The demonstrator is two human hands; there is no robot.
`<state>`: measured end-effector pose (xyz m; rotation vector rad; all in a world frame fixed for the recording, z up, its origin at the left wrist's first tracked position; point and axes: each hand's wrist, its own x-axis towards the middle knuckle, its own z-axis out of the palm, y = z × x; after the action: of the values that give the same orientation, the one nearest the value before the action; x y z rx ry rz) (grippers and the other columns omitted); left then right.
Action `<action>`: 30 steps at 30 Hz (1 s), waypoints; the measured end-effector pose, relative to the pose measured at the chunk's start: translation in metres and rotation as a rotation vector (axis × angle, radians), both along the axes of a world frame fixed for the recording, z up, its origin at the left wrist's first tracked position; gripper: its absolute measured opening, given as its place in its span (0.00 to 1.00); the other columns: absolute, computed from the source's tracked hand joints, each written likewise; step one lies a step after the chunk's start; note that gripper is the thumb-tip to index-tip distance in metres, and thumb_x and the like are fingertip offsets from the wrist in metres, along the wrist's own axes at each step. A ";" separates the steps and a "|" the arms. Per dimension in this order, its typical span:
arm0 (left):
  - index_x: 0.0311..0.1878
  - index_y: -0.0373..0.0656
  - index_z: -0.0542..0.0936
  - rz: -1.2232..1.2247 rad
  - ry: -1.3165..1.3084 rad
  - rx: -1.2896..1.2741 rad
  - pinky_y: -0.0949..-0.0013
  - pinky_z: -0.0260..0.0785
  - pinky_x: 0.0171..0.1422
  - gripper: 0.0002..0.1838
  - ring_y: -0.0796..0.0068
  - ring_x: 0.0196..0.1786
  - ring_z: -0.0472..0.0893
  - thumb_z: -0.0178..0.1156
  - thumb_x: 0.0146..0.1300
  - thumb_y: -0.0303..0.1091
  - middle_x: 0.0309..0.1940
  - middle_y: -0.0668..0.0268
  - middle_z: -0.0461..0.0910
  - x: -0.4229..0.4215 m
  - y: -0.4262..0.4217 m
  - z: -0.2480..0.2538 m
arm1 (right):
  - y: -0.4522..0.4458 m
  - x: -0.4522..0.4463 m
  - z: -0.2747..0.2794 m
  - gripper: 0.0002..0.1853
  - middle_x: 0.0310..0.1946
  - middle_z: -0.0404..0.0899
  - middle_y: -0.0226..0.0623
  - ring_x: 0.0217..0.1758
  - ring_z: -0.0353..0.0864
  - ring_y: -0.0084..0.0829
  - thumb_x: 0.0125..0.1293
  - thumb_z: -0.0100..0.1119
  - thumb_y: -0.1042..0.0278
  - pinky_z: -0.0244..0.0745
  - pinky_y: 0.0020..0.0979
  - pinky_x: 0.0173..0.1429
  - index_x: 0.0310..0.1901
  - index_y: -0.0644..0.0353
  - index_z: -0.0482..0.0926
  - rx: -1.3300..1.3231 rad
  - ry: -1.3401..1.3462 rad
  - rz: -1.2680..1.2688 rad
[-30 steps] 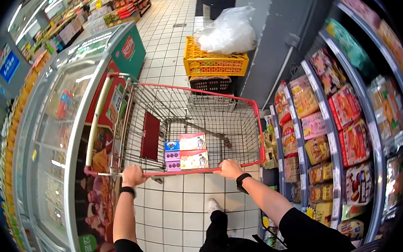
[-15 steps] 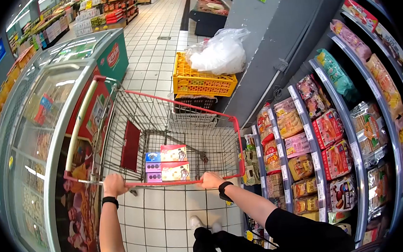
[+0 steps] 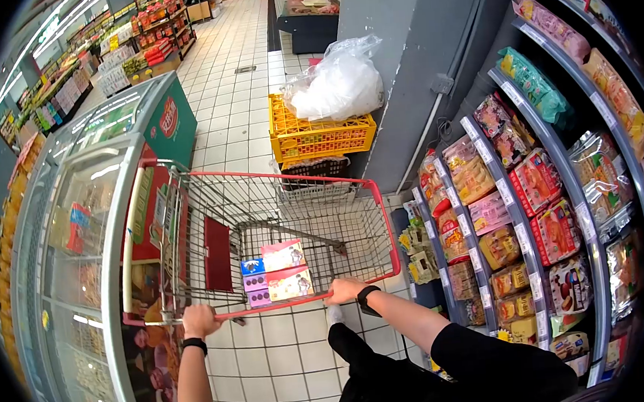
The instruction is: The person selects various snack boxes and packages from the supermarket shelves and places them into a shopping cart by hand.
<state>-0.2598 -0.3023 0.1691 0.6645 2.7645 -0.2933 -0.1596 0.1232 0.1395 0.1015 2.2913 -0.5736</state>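
A wire shopping cart [image 3: 283, 175] with red rims stands sideways in front of me, its push handle [image 3: 136, 220] at the left beside a freezer. My left hand [image 3: 200, 321] is wrapped around the near side rim, close to the handle end. Further right on that same rim, my right hand [image 3: 346, 291] is also closed. Each wrist wears a black band. Inside the basket, against the near side, lie several small boxes: a blue box [image 3: 253, 267], purple boxes [image 3: 257, 290] and cream-and-pink boxes [image 3: 289, 282]. A dark red panel [image 3: 218, 254] is at the basket's left.
A glass-topped freezer [image 3: 114, 236] runs along the left. Beyond the cart, a yellow crate [image 3: 322, 138] bears a white plastic bag [image 3: 340, 82] beside a grey pillar [image 3: 391, 71]. Shelves of packaged food [image 3: 538, 180] line the right. A tiled aisle [image 3: 231, 96] stretches ahead.
The cart has swung slightly counterclockwise in view, its handle end coming nearer to me. Both hands stay on the rim and move with it. The boxes sit lower and further right in view.
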 end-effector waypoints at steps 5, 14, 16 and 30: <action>0.26 0.48 0.87 -0.017 -0.073 0.000 0.58 0.77 0.36 0.27 0.56 0.30 0.85 0.63 0.51 0.66 0.24 0.58 0.83 -0.013 0.005 0.024 | 0.007 -0.025 -0.022 0.35 0.54 0.81 0.48 0.57 0.79 0.45 0.51 0.66 0.45 0.75 0.43 0.59 0.55 0.64 0.80 -0.145 -0.096 0.105; 0.28 0.49 0.87 -0.079 -0.103 -0.030 0.57 0.78 0.37 0.24 0.56 0.32 0.85 0.63 0.53 0.62 0.26 0.58 0.84 -0.056 -0.005 0.026 | 0.005 -0.065 0.000 0.26 0.46 0.84 0.45 0.51 0.83 0.43 0.49 0.64 0.48 0.77 0.43 0.54 0.49 0.54 0.85 -0.134 -0.059 0.050; 0.28 0.48 0.87 -0.089 -0.089 -0.033 0.57 0.78 0.37 0.23 0.56 0.32 0.85 0.62 0.53 0.60 0.26 0.57 0.84 -0.062 -0.003 0.047 | -0.005 -0.070 -0.008 0.24 0.44 0.85 0.41 0.49 0.84 0.43 0.49 0.64 0.49 0.78 0.43 0.52 0.46 0.52 0.86 -0.105 0.001 0.024; 0.25 0.42 0.85 -0.217 -0.078 0.092 0.56 0.76 0.32 0.30 0.54 0.28 0.84 0.58 0.56 0.64 0.21 0.56 0.82 -0.138 -0.054 0.026 | -0.058 -0.117 0.017 0.11 0.30 0.84 0.40 0.39 0.83 0.46 0.44 0.59 0.60 0.77 0.46 0.41 0.29 0.53 0.84 0.120 0.179 -0.148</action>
<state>-0.3975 -0.3563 0.1948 0.9808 2.6475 -0.1807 -0.2769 0.0647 0.1562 0.2909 2.5069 -0.5388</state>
